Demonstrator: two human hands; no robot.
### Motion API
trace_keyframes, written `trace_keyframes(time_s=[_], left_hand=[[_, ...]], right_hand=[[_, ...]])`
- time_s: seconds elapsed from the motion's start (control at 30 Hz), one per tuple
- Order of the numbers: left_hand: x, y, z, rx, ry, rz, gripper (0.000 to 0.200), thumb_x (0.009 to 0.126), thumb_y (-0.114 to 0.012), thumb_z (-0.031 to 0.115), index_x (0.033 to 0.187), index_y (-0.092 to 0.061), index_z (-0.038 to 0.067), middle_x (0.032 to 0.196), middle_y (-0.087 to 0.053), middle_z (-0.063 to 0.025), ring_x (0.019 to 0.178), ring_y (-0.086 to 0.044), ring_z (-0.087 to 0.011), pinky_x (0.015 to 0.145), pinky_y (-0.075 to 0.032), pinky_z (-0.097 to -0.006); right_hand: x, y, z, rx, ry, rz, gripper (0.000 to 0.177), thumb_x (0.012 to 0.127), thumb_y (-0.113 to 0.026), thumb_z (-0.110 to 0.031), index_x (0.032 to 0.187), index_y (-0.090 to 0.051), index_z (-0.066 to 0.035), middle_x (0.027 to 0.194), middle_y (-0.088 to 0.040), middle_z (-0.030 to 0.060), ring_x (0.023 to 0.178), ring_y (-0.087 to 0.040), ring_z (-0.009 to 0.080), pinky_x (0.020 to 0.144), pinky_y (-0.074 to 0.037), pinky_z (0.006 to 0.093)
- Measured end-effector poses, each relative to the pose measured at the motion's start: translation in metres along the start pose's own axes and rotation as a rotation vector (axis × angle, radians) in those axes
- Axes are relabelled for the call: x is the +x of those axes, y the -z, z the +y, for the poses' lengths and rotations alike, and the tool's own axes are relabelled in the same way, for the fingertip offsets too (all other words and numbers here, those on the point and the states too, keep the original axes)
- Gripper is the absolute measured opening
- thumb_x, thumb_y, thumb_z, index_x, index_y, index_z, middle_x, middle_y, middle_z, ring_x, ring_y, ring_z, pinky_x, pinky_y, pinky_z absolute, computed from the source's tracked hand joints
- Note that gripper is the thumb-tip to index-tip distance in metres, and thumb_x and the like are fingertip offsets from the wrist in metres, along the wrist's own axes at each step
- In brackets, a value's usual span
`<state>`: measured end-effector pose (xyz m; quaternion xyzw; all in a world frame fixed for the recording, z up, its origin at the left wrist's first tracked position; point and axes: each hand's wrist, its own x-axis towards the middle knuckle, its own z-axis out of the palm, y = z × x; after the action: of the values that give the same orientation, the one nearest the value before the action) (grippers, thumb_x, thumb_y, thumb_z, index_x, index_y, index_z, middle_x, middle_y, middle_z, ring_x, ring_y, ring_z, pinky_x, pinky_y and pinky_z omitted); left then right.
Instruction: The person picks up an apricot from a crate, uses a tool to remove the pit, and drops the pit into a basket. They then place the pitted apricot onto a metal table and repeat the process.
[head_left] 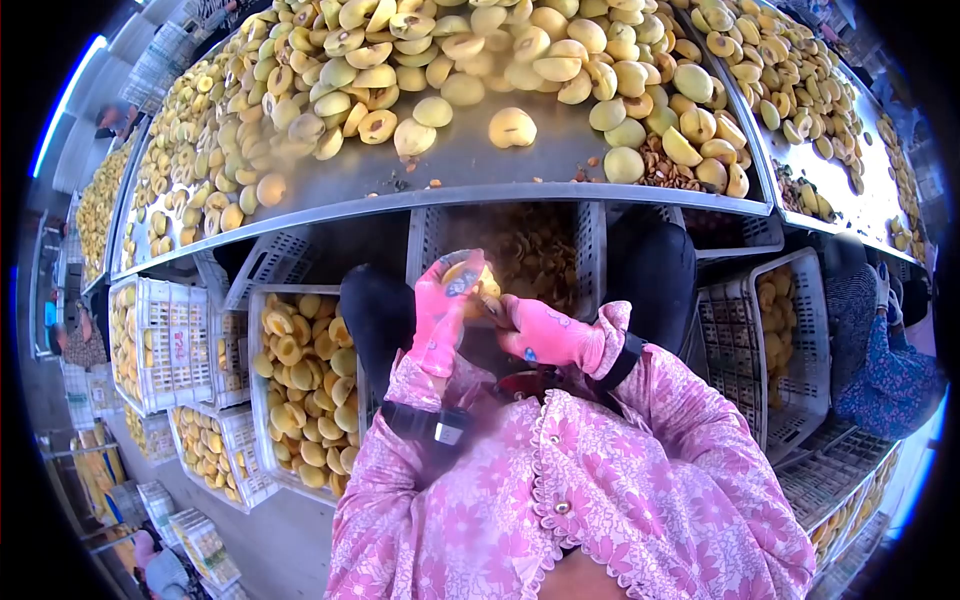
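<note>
In the head view my left hand (440, 312), in a pink glove, is raised over a crate between my knees. Its fingers are closed around a yellow peach piece (465, 274). My right hand (548, 332), gloved in pink too, meets it from the right with its fingers closed against the peach. Whatever the right fingers grip is hidden or too small to name. Beneath both hands, the crate (592, 260) contains brownish scraps.
A metal table (455, 172) ahead bears heaped yellow peaches, many halved, with pit scraps (665, 168) near its edge. On my left stands a white crate of peach halves (308, 390); more crates (170, 345) lie beyond. Another person's patterned sleeve (890, 375) shows at right.
</note>
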<state>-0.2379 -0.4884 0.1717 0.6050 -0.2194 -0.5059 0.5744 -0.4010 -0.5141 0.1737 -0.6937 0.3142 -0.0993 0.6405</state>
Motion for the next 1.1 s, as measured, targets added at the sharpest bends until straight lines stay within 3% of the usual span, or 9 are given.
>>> trace_keyframes(time_s=[0.07, 0.2, 0.53, 0.6, 0.67, 0.8, 0.87, 1.03, 1.1], left_hand=[[-0.002, -0.005, 0.002, -0.084, 0.01, 0.001, 0.028, 0.082, -0.069, 0.022, 0.1, -0.063, 0.001, 0.091, -0.066, -0.011, 0.076, -0.065, -0.0178, 0.066, -0.054, -0.0287], [-0.004, -0.007, -0.008, -0.437, 0.065, -0.144, 0.035, 0.088, -0.06, 0.026, 0.116, -0.055, 0.004, 0.102, -0.062, -0.0156, 0.082, -0.064, -0.0255, 0.062, -0.058, -0.0383], [-0.015, 0.039, 0.008, -0.766, 0.087, 0.19, 0.035, 0.088, -0.061, 0.03, 0.111, -0.055, 0.006, 0.102, -0.061, -0.0101, 0.086, -0.061, -0.0246, 0.072, -0.054, -0.0423], [-0.029, 0.089, 0.015, -0.645, -0.232, 0.237, 0.035, 0.086, -0.062, 0.017, 0.116, -0.053, 0.001, 0.102, -0.062, -0.0126, 0.092, -0.062, -0.024, 0.076, -0.055, -0.0372], [-0.047, 0.157, 0.024, -0.181, -0.541, 0.513, 0.037, 0.089, -0.058, 0.029, 0.113, -0.056, 0.0, 0.102, -0.063, -0.0139, 0.088, -0.063, -0.0238, 0.075, -0.055, -0.0343], [-0.103, 0.296, 0.011, 0.365, -0.649, 1.144, 0.024, 0.084, -0.066, 0.014, 0.101, -0.063, -0.002, 0.094, -0.065, -0.0093, 0.085, -0.06, -0.0144, 0.074, -0.05, -0.0266], [-0.136, 0.347, -0.018, 0.531, -0.374, 1.279, 0.033, 0.084, -0.066, 0.017, 0.109, -0.06, -0.003, 0.103, -0.064, -0.0122, 0.09, -0.061, -0.0192, 0.081, -0.048, -0.029], [-0.2, 0.477, -0.198, 1.15, 0.063, 0.71, 0.055, 0.082, -0.066, 0.032, 0.127, -0.049, 0.006, 0.124, -0.054, -0.0171, 0.118, -0.049, -0.0329, 0.096, -0.04, -0.0374], [-0.188, 0.409, -0.15, 1.079, 0.21, 0.89, 0.055, 0.077, -0.068, 0.03, 0.126, -0.05, 0.011, 0.123, -0.054, -0.0187, 0.115, -0.049, -0.034, 0.097, -0.04, -0.0388]], right_hand=[[-0.005, 0.009, -0.031, 0.413, -0.328, -0.17, 0.016, 0.085, -0.053, -0.019, 0.08, -0.05, -0.005, 0.061, -0.05, 0.0008, 0.045, -0.043, 0.011, 0.044, -0.036, 0.0236], [-0.01, 0.009, -0.033, 0.884, -0.29, -0.381, 0.014, 0.085, -0.054, -0.019, 0.075, -0.047, -0.012, 0.056, -0.042, -0.0056, 0.042, -0.04, 0.0065, 0.039, -0.029, 0.0196], [-0.008, -0.002, -0.047, 0.875, -0.173, -0.352, 0.018, 0.077, -0.058, -0.012, 0.087, -0.048, -0.001, 0.053, -0.046, 0.0022, 0.037, -0.04, 0.0105, 0.036, -0.032, 0.0221], [0.002, 0.0, -0.042, 0.657, -0.26, -0.183, 0.017, 0.078, -0.057, -0.014, 0.088, -0.048, -0.003, 0.055, -0.046, 0.0012, 0.039, -0.041, 0.0092, 0.038, -0.033, 0.0209], [0.005, 0.0, -0.033, 0.607, -0.344, -0.17, 0.018, 0.079, -0.059, -0.016, 0.088, -0.047, -0.006, 0.058, -0.045, -0.0006, 0.042, -0.04, 0.0071, 0.04, -0.033, 0.0197], [0.01, -0.007, -0.032, 0.534, -0.375, -0.187, 0.019, 0.079, -0.06, -0.017, 0.088, -0.047, -0.007, 0.059, -0.045, -0.0013, 0.043, -0.04, 0.0061, 0.041, -0.033, 0.019], [0.013, -0.012, -0.028, 0.513, -0.413, -0.169, 0.018, 0.08, -0.06, -0.017, 0.088, -0.047, -0.007, 0.059, -0.045, -0.0012, 0.044, -0.04, 0.006, 0.041, -0.032, 0.0189], [0.016, -0.019, -0.019, 0.443, -0.496, -0.137, 0.017, 0.08, -0.06, -0.016, 0.087, -0.048, -0.008, 0.06, -0.046, -0.0009, 0.045, -0.039, 0.0064, 0.042, -0.032, 0.0197], [0.018, -0.021, -0.018, 0.413, -0.512, -0.106, 0.016, 0.081, -0.059, -0.017, 0.088, -0.047, -0.008, 0.06, -0.045, -0.0011, 0.043, -0.038, 0.0065, 0.041, -0.033, 0.0206]])
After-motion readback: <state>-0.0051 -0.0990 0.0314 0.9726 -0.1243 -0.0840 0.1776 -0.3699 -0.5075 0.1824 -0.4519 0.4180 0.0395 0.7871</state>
